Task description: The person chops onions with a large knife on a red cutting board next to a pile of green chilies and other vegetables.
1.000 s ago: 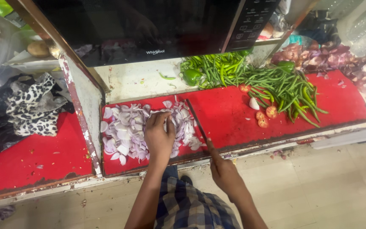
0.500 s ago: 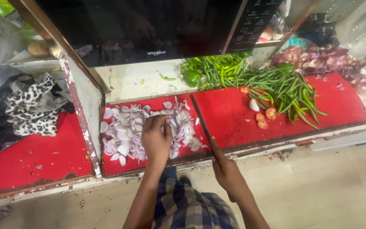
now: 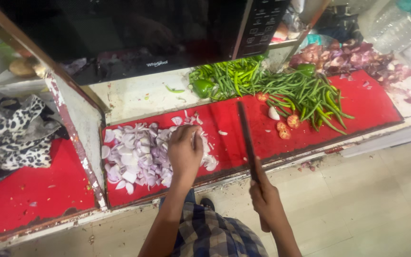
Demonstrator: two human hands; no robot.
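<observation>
A heap of chopped purple onion lies on the red counter. My left hand rests on the right side of the heap, fingers curled over the onion pieces. My right hand sits near the counter's front edge, shut on the handle of a long dark knife. The blade points away from me over bare red surface to the right of the onion, apart from the heap.
Green chillies and capsicum are piled at the back right, with tomato slices and a garlic clove beside them. Onion skins lie far right. A black microwave hangs above. A spotted cloth lies at left.
My left hand has shifted slightly on the onion heap. The knife in my right hand has swung a little right, away from the heap.
</observation>
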